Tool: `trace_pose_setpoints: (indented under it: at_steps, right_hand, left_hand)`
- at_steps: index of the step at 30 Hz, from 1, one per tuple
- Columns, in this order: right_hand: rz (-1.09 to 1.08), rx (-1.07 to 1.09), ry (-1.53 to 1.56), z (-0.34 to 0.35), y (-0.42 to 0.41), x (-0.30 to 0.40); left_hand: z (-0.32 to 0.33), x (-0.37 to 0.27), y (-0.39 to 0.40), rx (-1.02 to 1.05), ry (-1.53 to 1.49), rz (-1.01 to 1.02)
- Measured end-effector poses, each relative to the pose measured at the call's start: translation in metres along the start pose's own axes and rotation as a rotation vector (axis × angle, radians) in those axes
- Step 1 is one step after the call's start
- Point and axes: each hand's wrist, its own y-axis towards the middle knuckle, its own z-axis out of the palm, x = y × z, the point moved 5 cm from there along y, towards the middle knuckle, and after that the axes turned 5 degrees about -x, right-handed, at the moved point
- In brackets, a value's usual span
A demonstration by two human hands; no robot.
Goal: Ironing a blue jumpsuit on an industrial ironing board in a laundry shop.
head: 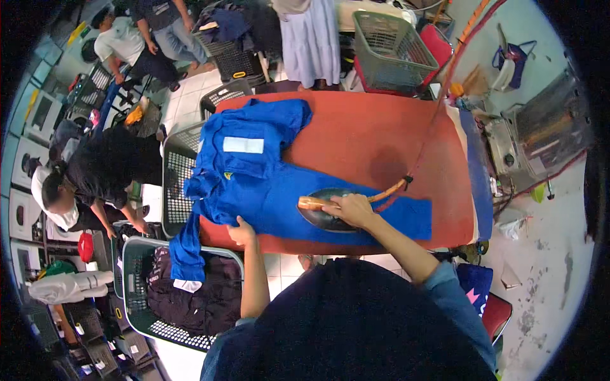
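A blue work garment (267,190) with a white patch and a small yellow emblem lies spread over the red-covered ironing table (362,124). Its body spreads flat to the right, while the left part is bunched and a sleeve hangs off the left edge. My right hand (355,209) grips the wooden handle of a dark iron (317,220), whose soleplate rests on the flat part of the cloth. At the near edge, my left hand (243,232) holds the garment beside its bunched part. From the iron's back, an orange-wrapped hose (388,191) rises to the upper right.
A green basket of dark clothes (190,295) stands at lower left, under the hanging sleeve. Another basket (178,190) touches the table's left side. Beyond the far edge are a person in a pale skirt (310,43) and a grey-green basket (391,52). At left, a person (114,171) bends over clothes.
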Motion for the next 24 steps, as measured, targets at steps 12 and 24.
trace_pose_setpoints:
  at_steps: [12, 24]
  right_hand:
    - [-0.373, 0.379, -0.216, 0.014, 0.141, 0.051]
    - [-0.164, 0.397, -0.062, 0.058, 0.023, 0.106]
  left_hand:
    - [-0.030, -0.004, 0.005, 0.109, -0.311, 0.299]
    - [-0.059, -0.021, 0.029, -0.196, -0.471, 0.120]
